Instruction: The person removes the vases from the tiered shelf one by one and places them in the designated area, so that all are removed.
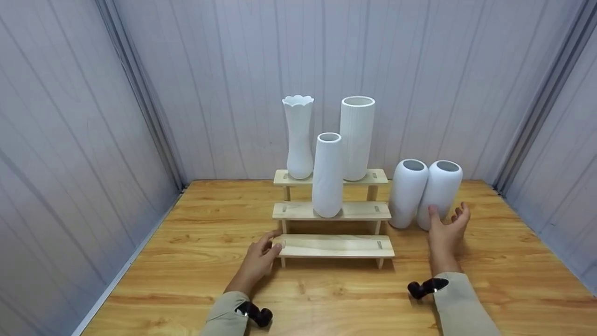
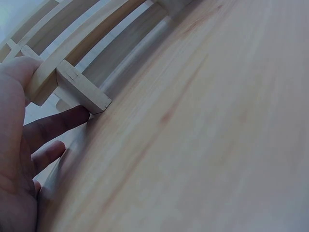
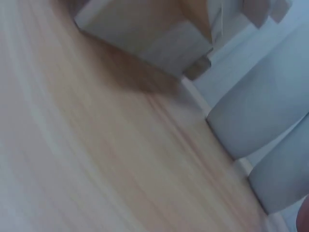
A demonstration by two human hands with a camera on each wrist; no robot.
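At the left end of the lowest step of the wooden stand (image 1: 336, 245), my left hand (image 1: 259, 257) holds the board, its thumb on top; in the left wrist view a finger of this hand (image 2: 14, 145) meets the stand's leg (image 2: 82, 92). My right hand (image 1: 448, 233), fingers spread and slightly bent, is in front of the rightmost white vase (image 1: 443, 186); whether it touches is unclear. Beside that vase leans or stands another rounded vase (image 1: 408, 191). The right wrist view shows both vase bases (image 3: 260, 111) and only a fingertip.
On the stand's top step are a scalloped-rim vase (image 1: 299, 140) and a ribbed cylindrical vase (image 1: 357, 135). A tapered vase (image 1: 328, 177) stands on the middle step. Pale panels (image 1: 233, 93) enclose the wooden table (image 1: 196, 242) at the back and sides.
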